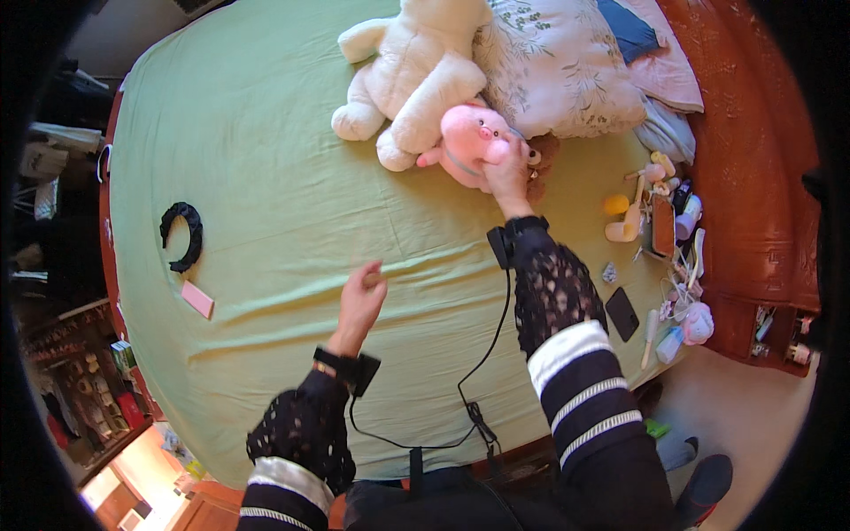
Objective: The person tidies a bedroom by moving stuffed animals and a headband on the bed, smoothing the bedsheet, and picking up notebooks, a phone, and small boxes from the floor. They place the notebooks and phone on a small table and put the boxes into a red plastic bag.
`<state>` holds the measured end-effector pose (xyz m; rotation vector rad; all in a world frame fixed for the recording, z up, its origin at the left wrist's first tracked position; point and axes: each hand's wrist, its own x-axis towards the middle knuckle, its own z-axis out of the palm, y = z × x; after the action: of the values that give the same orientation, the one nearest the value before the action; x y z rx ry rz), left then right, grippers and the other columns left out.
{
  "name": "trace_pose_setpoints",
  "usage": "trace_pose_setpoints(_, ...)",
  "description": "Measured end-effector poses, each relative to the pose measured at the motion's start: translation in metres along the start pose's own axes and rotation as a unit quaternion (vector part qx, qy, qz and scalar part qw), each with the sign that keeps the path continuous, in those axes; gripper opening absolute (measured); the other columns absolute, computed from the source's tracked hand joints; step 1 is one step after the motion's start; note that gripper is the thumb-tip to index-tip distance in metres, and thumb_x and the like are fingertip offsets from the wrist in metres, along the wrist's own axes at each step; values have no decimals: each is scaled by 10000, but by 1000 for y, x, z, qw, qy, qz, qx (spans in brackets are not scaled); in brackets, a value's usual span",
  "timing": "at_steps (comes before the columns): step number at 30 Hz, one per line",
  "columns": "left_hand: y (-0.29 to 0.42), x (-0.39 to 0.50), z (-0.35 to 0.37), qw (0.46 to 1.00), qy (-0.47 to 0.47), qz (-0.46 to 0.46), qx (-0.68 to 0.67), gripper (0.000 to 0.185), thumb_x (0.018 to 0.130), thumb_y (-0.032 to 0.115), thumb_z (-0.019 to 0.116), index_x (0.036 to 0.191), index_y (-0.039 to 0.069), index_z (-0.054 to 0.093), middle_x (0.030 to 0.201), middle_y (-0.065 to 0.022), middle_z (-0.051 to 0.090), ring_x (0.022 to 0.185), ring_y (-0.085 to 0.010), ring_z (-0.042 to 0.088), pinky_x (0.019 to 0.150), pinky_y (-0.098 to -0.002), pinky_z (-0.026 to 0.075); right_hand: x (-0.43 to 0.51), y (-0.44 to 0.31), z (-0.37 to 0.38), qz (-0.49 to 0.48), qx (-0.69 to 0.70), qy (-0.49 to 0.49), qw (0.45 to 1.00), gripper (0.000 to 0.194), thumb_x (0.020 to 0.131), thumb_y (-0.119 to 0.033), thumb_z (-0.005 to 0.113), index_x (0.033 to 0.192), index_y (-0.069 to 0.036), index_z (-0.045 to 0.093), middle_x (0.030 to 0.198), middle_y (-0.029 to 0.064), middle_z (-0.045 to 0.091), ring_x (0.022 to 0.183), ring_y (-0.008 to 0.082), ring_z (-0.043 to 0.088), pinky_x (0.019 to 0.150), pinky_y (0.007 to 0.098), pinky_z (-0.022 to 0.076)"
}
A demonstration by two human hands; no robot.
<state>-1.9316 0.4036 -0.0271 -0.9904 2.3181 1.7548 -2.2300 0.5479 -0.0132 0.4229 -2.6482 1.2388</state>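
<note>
My right hand point(508, 169) grips the side of a pink plush pig point(465, 136) near the bed's upper middle. The pig leans against a large cream plush bear point(415, 73); a brown plush toy point(546, 156) shows partly behind my right hand. My left hand point(364, 292) hovers over the middle of the green bed sheet point(265, 166), away from the toys. Its fingers are curled, and whether it holds something small cannot be told. Both wrists wear black bands with a cable joining them.
A floral pillow point(558, 66) lies beside the bear. At the right edge are a phone point(622, 314), a white hairbrush-like item point(650, 338), bottles and a yellow round thing point(616, 204). On the left lie a black headband point(192, 235) and a pink box point(198, 300).
</note>
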Motion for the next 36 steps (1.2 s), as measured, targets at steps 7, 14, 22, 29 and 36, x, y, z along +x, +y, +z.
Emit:
trace_pose_setpoints(7, -89, -167, -84, 960, 53, -240, -134, 393, 775, 66, 612, 1158, 48, 525, 1085, -88, 537, 875, -164, 561, 701, -267, 483, 12, 18, 27, 6, 24, 63, 998, 436, 646, -43, 652, 1055, -34, 501, 974, 192, 512, 953, 377, 491, 831, 443, 413)
trace_pose_setpoints(14, -94, -241, -126, 919, 77, -347, -168, 409, 779, 43, 577, 1181, 50, 500, 1126, -108, 510, 899, -191, 574, 740, -293, 481, -7, -2, -6, 56, -40, 19, 997, 737, 595, -190, 777, 1217, -91, 394, 1118, 199, 424, 1051, 376, 424, 909, 429, 378)
trace_pose_setpoints(22, -18, -246, -132, 950, 78, -247, -173, 397, 803, 83, 586, 1189, 41, 498, 1121, -95, 515, 940, -183, 560, 790, -289, 456, -189, 17, -108, 331, 68, 10, 941, 464, 704, -288, 697, 1027, 13, 556, 1010, 185, 577, 1015, 319, 480, 886, 397, 397)
trace_pose_setpoints(29, 77, -255, -118, 981, 37, -120, -149, 314, 837, 74, 558, 1144, 18, 525, 1046, -69, 564, 927, -172, 568, 796, -279, 452, -389, 22, -253, 379, -46, -138, 914, 232, 709, -206, 630, 844, -18, 617, 899, 174, 613, 931, 333, 534, 815, 385, 444)
trace_pose_setpoints(36, 279, -346, -80, 951, 110, 268, -108, 336, 855, 76, 550, 1162, -34, 467, 1023, -116, 567, 927, -179, 555, 872, -301, 423, -426, 5, -346, 362, -66, -180, 912, 229, 727, -213, 597, 845, -18, 622, 903, 186, 613, 914, 338, 552, 791, 390, 452)
